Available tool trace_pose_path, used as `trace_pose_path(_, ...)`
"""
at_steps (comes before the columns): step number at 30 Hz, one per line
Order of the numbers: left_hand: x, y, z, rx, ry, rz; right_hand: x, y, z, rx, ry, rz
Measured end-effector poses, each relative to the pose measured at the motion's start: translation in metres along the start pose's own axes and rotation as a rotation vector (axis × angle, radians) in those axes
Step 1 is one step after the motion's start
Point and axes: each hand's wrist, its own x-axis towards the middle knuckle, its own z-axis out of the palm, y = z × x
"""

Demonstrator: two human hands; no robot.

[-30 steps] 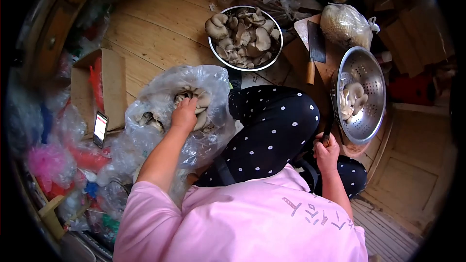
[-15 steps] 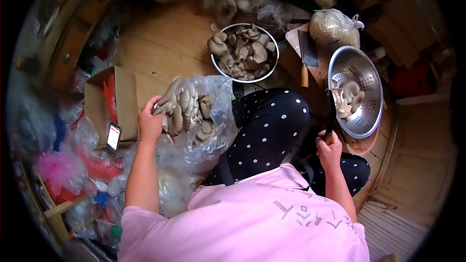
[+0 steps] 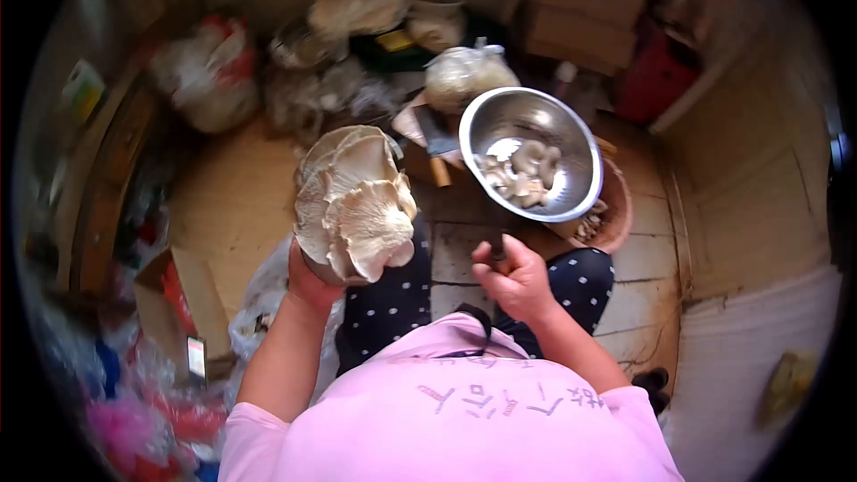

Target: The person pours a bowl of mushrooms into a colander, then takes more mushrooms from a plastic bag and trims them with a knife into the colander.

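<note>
A large cluster of oyster mushrooms (image 3: pixel 357 205), gills towards me, is raised in my left hand (image 3: pixel 314 286), whose fingers are mostly hidden behind it. My right hand (image 3: pixel 520 281) is closed around the dark handle of a knife (image 3: pixel 497 248); its blade is hard to make out against the dark background. Beyond that hand, a metal colander (image 3: pixel 585 138) holds several pieces of oyster mushroom (image 3: pixel 531 165). Below my left forearm lies a clear plastic bag (image 3: pixel 268 290) with some mushroom showing inside.
A cleaver (image 3: pixel 436 136) lies on a board (image 3: pixel 409 125) left of the colander. An orange-brown basin (image 3: pixel 620 210) with mushroom bits sits under the colander. A tied bag (image 3: pixel 469 76) stands behind. At left are a cardboard box (image 3: pixel 196 303), a phone (image 3: pixel 196 357) and plastic bags.
My left hand has lifted the mushroom cluster up from the plastic bag. The view has swung right, so the colander appears further left. The white-rimmed bowl of mushrooms no longer shows.
</note>
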Motion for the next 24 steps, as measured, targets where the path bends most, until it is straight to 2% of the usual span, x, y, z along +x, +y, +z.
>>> trace_pose_path(1,0.003,-0.002,0.021,-0.468,-0.017,-0.16,-0.006,-0.013,0.0,0.147,-0.003,-0.032)
trace_pose_path(2,0.007,-0.005,0.041,-0.474,-0.061,-0.172,-0.01,-0.023,-0.001,0.294,-0.011,-0.069)
trace_pose_path(4,0.013,-0.008,0.078,-0.681,-0.145,-0.377,-0.023,-0.041,-0.009,0.407,-0.01,-0.111)
trace_pose_path(5,0.018,-0.001,0.103,-0.748,-0.25,-0.395,-0.028,-0.043,-0.014,0.449,0.013,-0.149)
trace_pose_path(7,0.022,-0.004,0.13,-0.606,-0.168,-0.479,-0.036,-0.045,-0.02,0.506,0.068,-0.272)
trace_pose_path(10,0.024,-0.003,0.157,-0.477,-0.155,-0.492,-0.049,-0.034,-0.037,0.479,0.186,-0.24)
trace_pose_path(12,0.029,0.005,0.166,-0.512,-0.295,-0.489,-0.057,-0.029,-0.043,0.437,0.235,-0.197)
trace_pose_path(14,0.032,0.02,0.177,-0.566,-0.339,-0.508,-0.059,-0.027,-0.044,0.53,0.342,-0.221)
trace_pose_path(16,0.033,0.035,0.184,-0.635,-0.453,-0.599,-0.062,-0.012,-0.053,0.549,0.292,-0.194)
trace_pose_path(17,0.041,0.02,0.168,-0.614,-0.614,-0.595,-0.063,-0.012,-0.054,0.531,0.301,-0.197)
trace_pose_path(20,0.049,0.015,0.171,-0.529,-0.517,-0.676,-0.063,-0.005,-0.059,0.474,0.311,-0.17)
trace_pose_path(22,0.053,0.015,0.182,-0.469,-0.505,-0.642,-0.062,0.002,-0.062,0.432,0.315,-0.14)
trace_pose_path(24,0.059,0.014,0.187,-0.231,-0.43,-0.657,-0.059,0.007,-0.063,0.409,0.301,-0.179)
